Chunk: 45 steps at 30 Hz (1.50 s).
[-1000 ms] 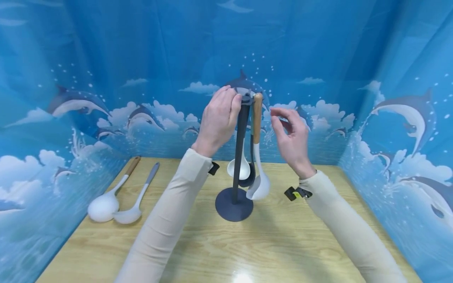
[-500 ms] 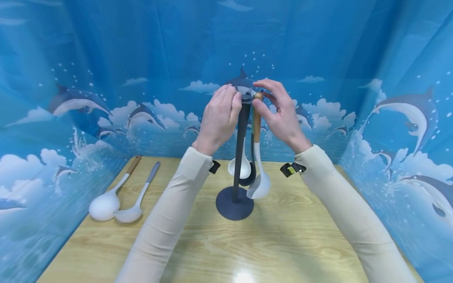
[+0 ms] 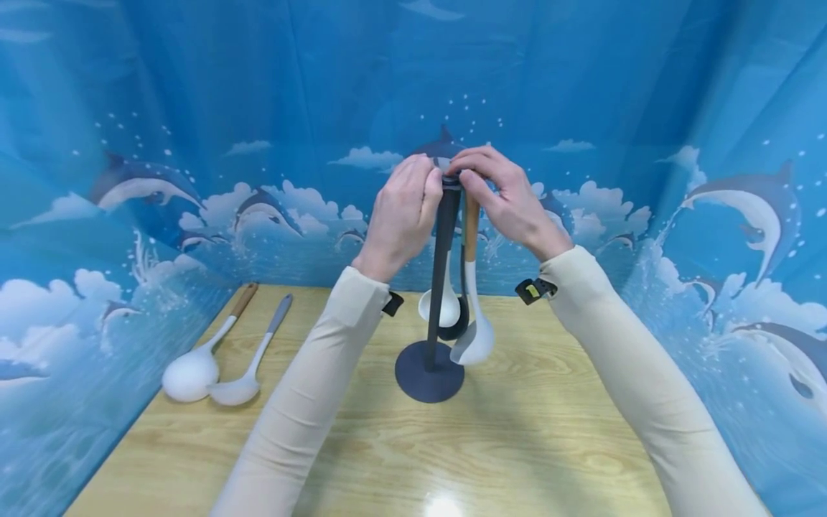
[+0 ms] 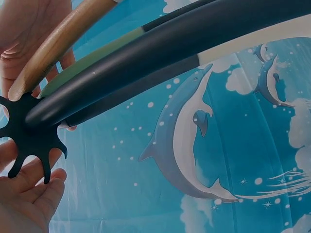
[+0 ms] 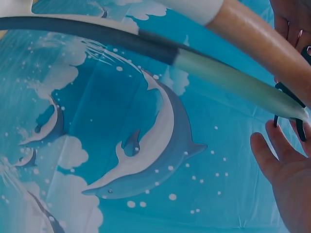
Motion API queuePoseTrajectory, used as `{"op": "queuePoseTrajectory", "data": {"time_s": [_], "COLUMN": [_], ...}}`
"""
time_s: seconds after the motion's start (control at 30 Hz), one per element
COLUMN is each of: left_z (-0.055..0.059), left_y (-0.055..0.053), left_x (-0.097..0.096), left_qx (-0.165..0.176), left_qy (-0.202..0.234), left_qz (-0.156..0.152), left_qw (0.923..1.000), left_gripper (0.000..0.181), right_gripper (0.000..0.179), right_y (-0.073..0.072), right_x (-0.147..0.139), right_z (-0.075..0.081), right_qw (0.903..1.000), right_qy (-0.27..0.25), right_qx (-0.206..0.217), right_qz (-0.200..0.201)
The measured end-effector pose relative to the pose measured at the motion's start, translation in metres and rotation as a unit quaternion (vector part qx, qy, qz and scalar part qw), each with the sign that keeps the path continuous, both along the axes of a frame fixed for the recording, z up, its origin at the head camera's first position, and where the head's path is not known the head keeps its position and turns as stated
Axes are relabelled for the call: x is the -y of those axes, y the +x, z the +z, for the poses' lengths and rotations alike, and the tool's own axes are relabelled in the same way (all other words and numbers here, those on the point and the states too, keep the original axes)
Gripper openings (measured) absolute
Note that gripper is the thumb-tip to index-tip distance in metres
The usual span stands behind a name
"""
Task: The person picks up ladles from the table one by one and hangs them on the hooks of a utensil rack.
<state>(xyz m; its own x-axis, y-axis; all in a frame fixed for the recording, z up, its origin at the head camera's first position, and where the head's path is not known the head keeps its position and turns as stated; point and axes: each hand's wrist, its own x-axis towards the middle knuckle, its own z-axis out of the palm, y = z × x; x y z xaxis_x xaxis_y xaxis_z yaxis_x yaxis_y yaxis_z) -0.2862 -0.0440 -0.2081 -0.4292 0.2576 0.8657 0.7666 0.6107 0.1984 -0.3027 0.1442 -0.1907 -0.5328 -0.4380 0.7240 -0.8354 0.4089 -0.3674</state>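
Note:
A dark utensil stand with a ring of hooks at its top stands upright on its round base. My left hand grips the hooks from the left, fingertips curled between them. From the right, my right hand holds the stand's top, index finger over the hooks and thumb at the wooden handle's end. A white ladle with a wooden handle hangs nearest that hand. Beside it hang a black ladle with a green handle and a white ladle with a dark handle.
On the wooden table, left of my left sleeve, lie a white ladle with a wooden handle and a white ladle with a grey handle. A blue dolphin-print curtain encloses the back and sides.
My right hand has moved left and up from beside the wooden-handled ladle onto the stand's top. My left hand keeps its place, and the ladles hang much as before.

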Motion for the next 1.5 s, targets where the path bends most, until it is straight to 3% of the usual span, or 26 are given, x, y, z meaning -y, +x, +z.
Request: {"op": "queuePoseTrajectory", "data": {"time_s": [0.43,0.67,1.03,1.2,1.4,1.5], "left_z": [0.002,0.000,-0.002,-0.002,-0.010,-0.020], "left_y": [-0.001,-0.001,0.002,0.006,0.011,0.011], "left_x": [0.002,0.002,0.002,0.004,0.010,0.018], "left_qx": [0.025,0.017,0.018,0.023,0.031,0.016], "left_qy": [0.014,0.029,0.054,0.049,0.060,0.084], "left_qz": [-0.023,-0.024,-0.025,-0.012,-0.014,-0.015], "left_qw": [0.9993,0.9991,0.9981,0.9985,0.9976,0.9963], "left_gripper": [0.031,0.033,0.034,0.035,0.040,0.043], "right_gripper": [0.048,0.045,0.043,0.051,0.051,0.044], "right_y": [-0.001,0.000,0.001,0.000,0.000,-0.001], "right_x": [0.001,0.004,0.004,0.002,0.001,0.001], "right_z": [0.006,0.006,0.002,0.000,0.001,0.001], "right_qw": [0.9989,0.9972,0.9976,0.9984,0.9987,0.9989], "right_qy": [0.042,0.068,0.050,0.035,0.029,0.030], "right_qx": [-0.017,-0.023,-0.043,-0.039,-0.033,-0.023], "right_qz": [-0.013,-0.018,-0.020,-0.021,-0.025,-0.028]}}
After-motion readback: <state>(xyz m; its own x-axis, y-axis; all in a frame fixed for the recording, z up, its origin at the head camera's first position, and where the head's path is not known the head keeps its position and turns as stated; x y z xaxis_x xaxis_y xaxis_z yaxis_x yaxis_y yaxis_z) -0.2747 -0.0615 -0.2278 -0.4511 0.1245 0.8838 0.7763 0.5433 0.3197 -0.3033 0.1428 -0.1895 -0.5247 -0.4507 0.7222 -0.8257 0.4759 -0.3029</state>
